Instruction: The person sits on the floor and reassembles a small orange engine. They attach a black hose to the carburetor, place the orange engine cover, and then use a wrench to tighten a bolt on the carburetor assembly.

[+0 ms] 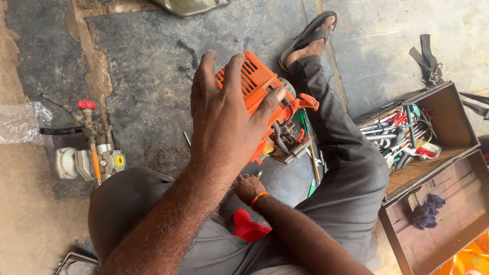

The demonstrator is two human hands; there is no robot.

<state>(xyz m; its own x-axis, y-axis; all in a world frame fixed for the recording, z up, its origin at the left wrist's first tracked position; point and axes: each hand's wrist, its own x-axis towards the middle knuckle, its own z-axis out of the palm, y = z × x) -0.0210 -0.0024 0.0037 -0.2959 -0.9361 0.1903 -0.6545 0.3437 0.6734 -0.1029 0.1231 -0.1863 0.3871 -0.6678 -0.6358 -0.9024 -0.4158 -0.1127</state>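
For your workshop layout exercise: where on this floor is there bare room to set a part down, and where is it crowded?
Free: the dark floor between the pump with the red knob and the orange engine; also the pale floor beyond the sandalled foot. Crowded: the toolbox, and between the legs, where screwdrivers lie.

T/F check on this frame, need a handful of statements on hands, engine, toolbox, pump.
1. The left hand rests open on top of the orange engine. True.
2. The right hand holds a hammer. False: it is low under the engine; what it grips is hidden.
3. The toolbox is shut. False: it stands open with tools inside.
4. A pump with a red valve knob lies left of the person's knee. True.
5. The right wrist wears an orange band. True.
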